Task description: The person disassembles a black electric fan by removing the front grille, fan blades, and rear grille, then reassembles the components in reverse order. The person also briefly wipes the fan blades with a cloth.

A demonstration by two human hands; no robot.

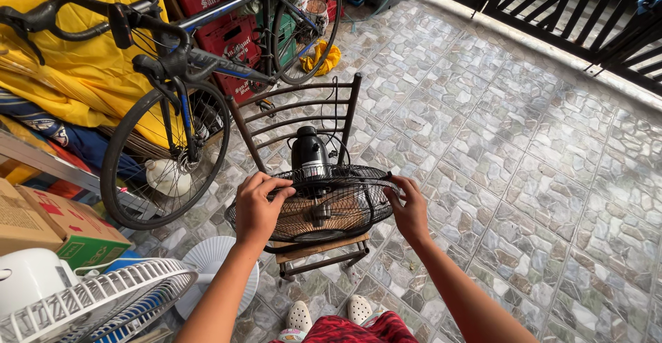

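Hands gripping a black wire fan guard at the centre of the frame, lying flat on the wooden seat of a dark metal chair. Left hand curling closed over the guard's left rim, fingers wrapping the wire near the hub. Right hand pinching the right rim, thumb and fingers closing on the outer ring. Black fan motor standing upright just behind the guard, leaning against the chair's slatted back, a thin cord looping beside it. Bicycle occupying the upper left of the frame, front wheel angling down just beside the chair, drop handlebars reaching toward the left edge. Yellow cloth draping behind the bicycle, red crates stacking beyond it near the top of the frame. White fan guard showing at the lower left corner, a white fan blade lying on the floor just beside it. Cardboard boxes sitting along the left edge, above the white guard. Grey stone-patterned floor tiles spreading across the right half of the frame, a dark metal gate running along the upper right. White clogs peeking out at the bottom centre, below the chair.
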